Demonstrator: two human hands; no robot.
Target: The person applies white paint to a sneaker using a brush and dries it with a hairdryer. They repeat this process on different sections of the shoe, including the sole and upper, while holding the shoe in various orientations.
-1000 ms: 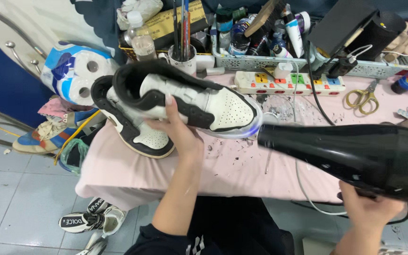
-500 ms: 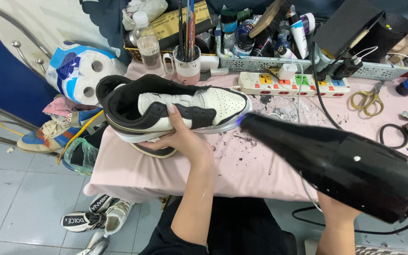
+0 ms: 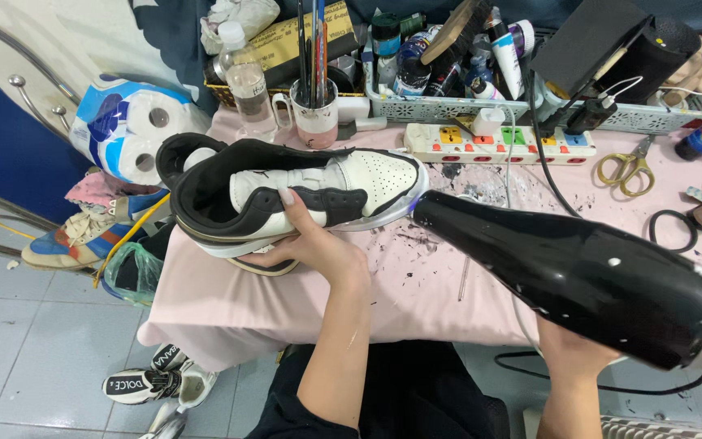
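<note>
My left hand [image 3: 310, 244] grips a black and cream sneaker [image 3: 286, 191] from below, holding it on its side above the left part of the pink-covered table [image 3: 416, 293]. A second sneaker [image 3: 266, 267] lies partly hidden under it. My right hand [image 3: 578, 358] holds a large black hair dryer [image 3: 578, 268] by its handle. The dryer's nozzle points left and sits right at the sneaker's toe.
A power strip [image 3: 497, 145], scissors [image 3: 627, 169], a mug of brushes [image 3: 316, 114], a clear bottle [image 3: 245, 81] and a basket of paint bottles [image 3: 448, 73] line the table's back. Paper rolls [image 3: 127, 122] and shoes [image 3: 83, 236] lie left. More shoes [image 3: 152, 382] sit on the tiled floor.
The sneaker has been lifted and turned so its toe meets the dryer. The dryer's nozzle has moved left and closer to the shoe.
</note>
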